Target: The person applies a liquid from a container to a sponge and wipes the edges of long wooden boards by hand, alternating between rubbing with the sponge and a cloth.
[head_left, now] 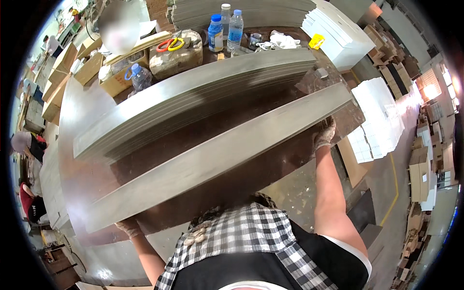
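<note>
Along the bench, near side, the long grey panel runs from my left hand, whose closure I cannot tell, to my half-curled right hand, hold unclear; uneven support could make it slip.

Across the brown worktable, a stack of long grey panels is laid. Beyond it, plastic bottles and a crumpled white cloth are placed.
</note>
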A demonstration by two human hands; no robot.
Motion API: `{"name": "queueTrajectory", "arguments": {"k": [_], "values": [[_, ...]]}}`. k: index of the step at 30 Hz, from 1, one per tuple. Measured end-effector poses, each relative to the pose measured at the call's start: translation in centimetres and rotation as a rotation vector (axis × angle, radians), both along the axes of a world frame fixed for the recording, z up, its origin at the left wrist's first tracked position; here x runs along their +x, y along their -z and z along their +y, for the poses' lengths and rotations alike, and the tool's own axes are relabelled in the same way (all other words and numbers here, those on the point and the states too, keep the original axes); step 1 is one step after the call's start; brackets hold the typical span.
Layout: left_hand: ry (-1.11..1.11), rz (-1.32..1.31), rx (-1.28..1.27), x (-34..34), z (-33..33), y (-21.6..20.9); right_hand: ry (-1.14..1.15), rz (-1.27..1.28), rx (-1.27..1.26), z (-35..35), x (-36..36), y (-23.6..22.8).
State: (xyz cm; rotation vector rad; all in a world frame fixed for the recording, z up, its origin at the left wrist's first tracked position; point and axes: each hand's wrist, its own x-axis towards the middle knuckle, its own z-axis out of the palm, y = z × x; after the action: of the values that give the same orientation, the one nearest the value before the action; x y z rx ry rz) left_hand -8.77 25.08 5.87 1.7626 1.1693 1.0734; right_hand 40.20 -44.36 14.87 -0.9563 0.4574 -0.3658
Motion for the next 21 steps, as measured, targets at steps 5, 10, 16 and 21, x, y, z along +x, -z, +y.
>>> {"name": "queueTrajectory", "arguments": {"k": [5, 10, 16, 21], "values": [[0.194, -0.256, -0.141, -1.9, 0.3, -1.5, -0.241, -0.067, -0.103, -2.7, 5.1, 6.6], [0.250, -0.623, -0.507, -2.1, -1.6, -3.7, -0.355, -0.040, -0.388, -12.2, 8.1, 11.2], [0.140, -0.559, -0.511, -1.6, -2.6, -4.4, -0.320, 0.020, -0.441, -12.5, 7.9, 10.1], [0.083, -0.540, -0.505, -2.3, -3.6, -4.9, -0.316, 0.045, -0.480, -11.7, 8.5, 10.1]]}}
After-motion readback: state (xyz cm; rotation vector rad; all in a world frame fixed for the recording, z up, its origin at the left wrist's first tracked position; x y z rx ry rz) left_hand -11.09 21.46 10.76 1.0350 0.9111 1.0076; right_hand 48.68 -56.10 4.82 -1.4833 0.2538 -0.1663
